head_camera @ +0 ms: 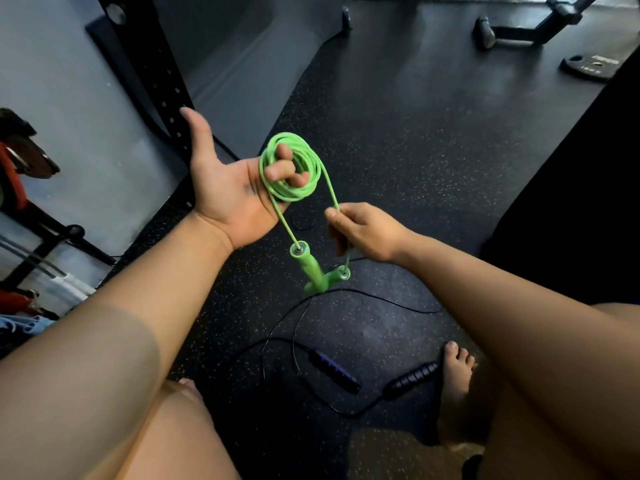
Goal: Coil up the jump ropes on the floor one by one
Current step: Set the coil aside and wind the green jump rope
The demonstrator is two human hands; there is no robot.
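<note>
Green plastic jump rope [294, 195] is mostly wound into a coil, so this rope's coiling looks nearly finished. Left of the coil, the left hand [225, 188] lies palm up, its fingers [277, 169] curled through the loops. Below-right of the coil, the right hand [367, 233] pinches the free strand, which probably needs one last wrap. A thin black jump rope [332, 372] lies uncoiled on the floor below.

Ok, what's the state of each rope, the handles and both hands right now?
green jump rope: mostly coiled, two tails hanging down.
green handles: dangling together below the hands.
black jump rope: uncoiled, sprawled on the floor.
left hand: palm up, fingers curled through the green coil.
right hand: pinches one green tail.
</note>
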